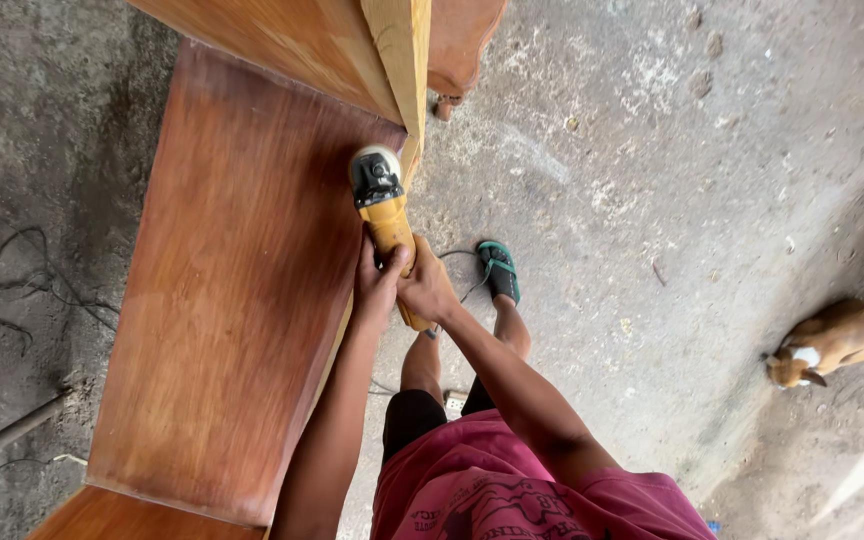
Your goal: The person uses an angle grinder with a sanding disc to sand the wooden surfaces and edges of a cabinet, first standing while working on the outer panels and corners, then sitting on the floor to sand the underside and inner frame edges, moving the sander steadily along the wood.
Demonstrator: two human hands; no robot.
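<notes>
Left hand (377, 285) and right hand (425, 290) both gripped the yellow angle grinder (384, 205) closed — its head beyond them touched the brown wooden panel (232, 300).

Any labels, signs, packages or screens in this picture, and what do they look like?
Shirt print: bottom centre, on the person's red shirt; dark curved lettering and a drawing.
No packages, signs or screens show; whether the yellow grinder in both hands carries a label, I cannot tell.

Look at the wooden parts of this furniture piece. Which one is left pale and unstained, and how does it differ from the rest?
The narrow upright edge strip by the yellow grinder's head: pale yellowish bare wood, while the broad flat panel and the others are reddish-brown.
</notes>
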